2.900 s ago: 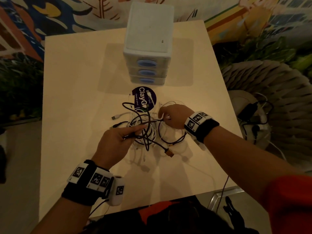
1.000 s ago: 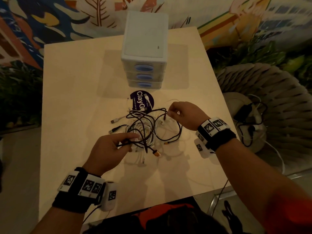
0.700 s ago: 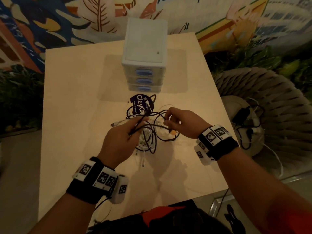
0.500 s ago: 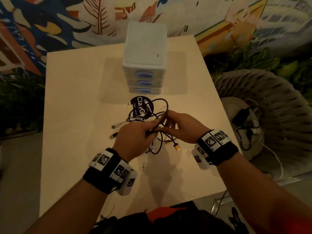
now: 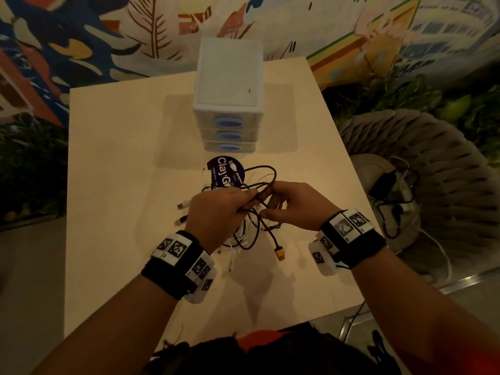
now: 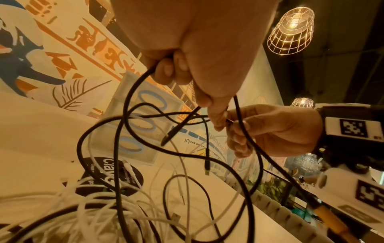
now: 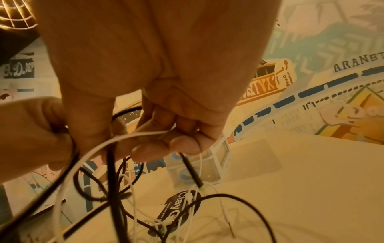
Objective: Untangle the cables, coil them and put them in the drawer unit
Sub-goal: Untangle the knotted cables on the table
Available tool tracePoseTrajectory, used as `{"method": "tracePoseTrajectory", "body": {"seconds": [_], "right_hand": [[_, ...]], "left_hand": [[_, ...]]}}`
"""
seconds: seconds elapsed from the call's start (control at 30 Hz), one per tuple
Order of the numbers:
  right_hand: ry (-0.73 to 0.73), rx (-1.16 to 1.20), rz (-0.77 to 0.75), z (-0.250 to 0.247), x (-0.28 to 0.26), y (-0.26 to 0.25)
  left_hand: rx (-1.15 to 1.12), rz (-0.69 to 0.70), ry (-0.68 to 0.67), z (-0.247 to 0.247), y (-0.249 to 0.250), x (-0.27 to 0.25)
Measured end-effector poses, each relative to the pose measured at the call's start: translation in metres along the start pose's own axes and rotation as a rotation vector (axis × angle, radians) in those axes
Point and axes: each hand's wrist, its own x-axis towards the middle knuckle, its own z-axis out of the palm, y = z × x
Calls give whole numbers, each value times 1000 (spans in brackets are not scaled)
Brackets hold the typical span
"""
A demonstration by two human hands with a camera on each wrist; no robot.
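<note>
A tangle of black and white cables hangs above the middle of the table between both hands. My left hand grips black cable loops in curled fingers. My right hand, close beside it, pinches a black cable and a white strand. One black lead ending in an orange plug dangles toward me. A white drawer unit with three blue-handled drawers, all closed, stands behind the tangle.
A round dark sticker reading "Clay" lies on the table under the cables' far side. Two loose plugs stick out left of the tangle. A woven chair with other cables stands off the right edge.
Both hands have come together and lifted the tangle off the table. My left hand moved up and right with the black loops; the orange plug now dangles lower.
</note>
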Motion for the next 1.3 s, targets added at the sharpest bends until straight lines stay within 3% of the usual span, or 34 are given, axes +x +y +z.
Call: {"method": "tracePoseTrajectory", "body": {"seconds": [0.27, 0.37, 0.47, 0.77, 0.97, 1.03, 1.3], "right_hand": [[76, -70, 73, 0, -11, 20], [48, -205, 78, 13, -7, 28], [-44, -247, 198, 24, -3, 38], [-65, -224, 263, 30, -11, 51], [186, -435, 178, 28, -9, 33], [205, -468, 163, 26, -6, 28], [-182, -524, 378, 50, -7, 37]], "left_hand": [[-89, -189, 72, -7, -29, -2], [-148, -270, 93, -5, -29, -2], [-252, -366, 142, -8, -29, -1], [-316, -443, 178, -17, -42, -2], [-483, -457, 157, -16, -33, -5], [-514, -466, 168, -18, -31, -4], [-732, -586, 198, -24, -34, -2]]}}
